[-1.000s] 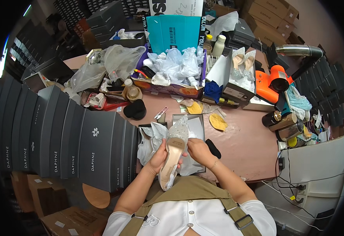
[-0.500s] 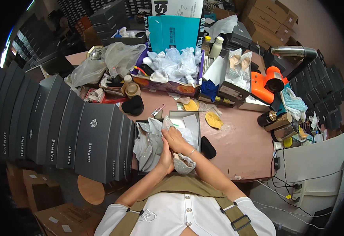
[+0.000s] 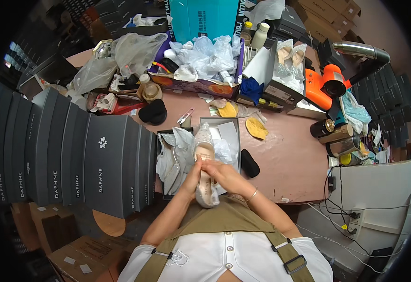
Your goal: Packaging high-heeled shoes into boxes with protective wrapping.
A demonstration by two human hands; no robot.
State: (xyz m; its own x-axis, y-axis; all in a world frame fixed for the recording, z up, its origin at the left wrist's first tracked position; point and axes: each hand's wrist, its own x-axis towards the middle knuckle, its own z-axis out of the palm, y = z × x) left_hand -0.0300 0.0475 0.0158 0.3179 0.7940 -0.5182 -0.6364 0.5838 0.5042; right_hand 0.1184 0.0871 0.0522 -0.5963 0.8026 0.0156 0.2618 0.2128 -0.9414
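Observation:
A glittery silver shoe (image 3: 204, 137) with a pointed toe and beige insole is held lengthwise in front of my body, toe pointing away, heel end near my apron. My left hand (image 3: 191, 181) grips its left side at the middle. From the right, my right hand (image 3: 225, 175) closes over the waist of the same shoe, fingers against the insole. Beneath them lies an open shoe box (image 3: 236, 124) lined with white tissue paper (image 3: 225, 149). In the box's left part, another glittery silver shoe (image 3: 173, 164) lies partly wrapped in tissue.
Dark grey shoe boxes (image 3: 116, 160) stand in a row at left. Across the table (image 3: 290, 155) are a black pad (image 3: 153, 112), small snips (image 3: 185, 114), yellow cloths (image 3: 256, 128), a carton of crumpled plastic (image 3: 200, 89) and an orange tool with a metal nozzle (image 3: 325, 87). A black oblong object (image 3: 250, 163) lies right of the box.
The shoe has turned from a slant to nearly straight, its insole now facing up. My right hand has moved down and back along it, uncovering the toe. The view has shifted slightly.

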